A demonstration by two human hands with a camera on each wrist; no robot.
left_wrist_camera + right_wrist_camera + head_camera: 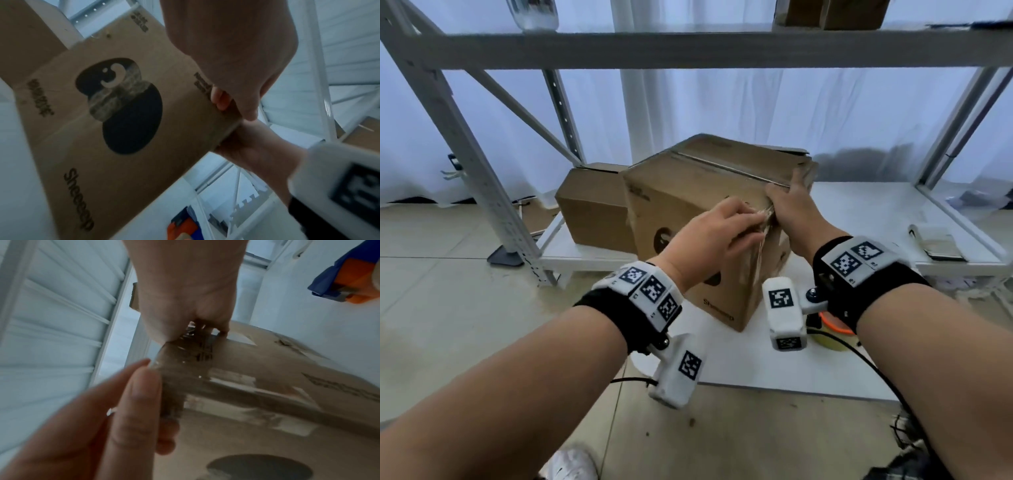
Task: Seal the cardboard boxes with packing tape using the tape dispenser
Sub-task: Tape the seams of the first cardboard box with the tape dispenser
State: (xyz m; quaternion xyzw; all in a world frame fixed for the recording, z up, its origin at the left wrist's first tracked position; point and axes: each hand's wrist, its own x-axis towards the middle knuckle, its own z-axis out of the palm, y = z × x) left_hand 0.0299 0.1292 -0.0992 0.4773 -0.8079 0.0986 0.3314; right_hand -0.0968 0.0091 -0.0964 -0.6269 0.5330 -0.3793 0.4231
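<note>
The box (688, 219) stands on the low white shelf (859, 212) under the rack, tipped so that one corner edge faces the person, with a second box (592, 212) just behind it to the left. Its top flaps are folded down and a strip of clear tape (729, 168) already runs along the top seam, so the main closing pass looks done. Both hands are now at the near upper corner, working the tail of that strip: the right hand (791, 209) clasps the corner, thumb on the near face and fingers over the top, pinning the crinkled tape end there, while the left hand (719, 233) presses its straightened fingers (141, 386) along the tape to smooth it down the side. The dispenser (349, 277), orange and blue, lies set aside on the shelf to the right, and neither hand touches it. Judging by this, the first box is nearly sealed, with only the rubbing-down of the end left. The second box's top flap looks slightly raised and no tape shows on it, so it probably still waits its turn.
</note>
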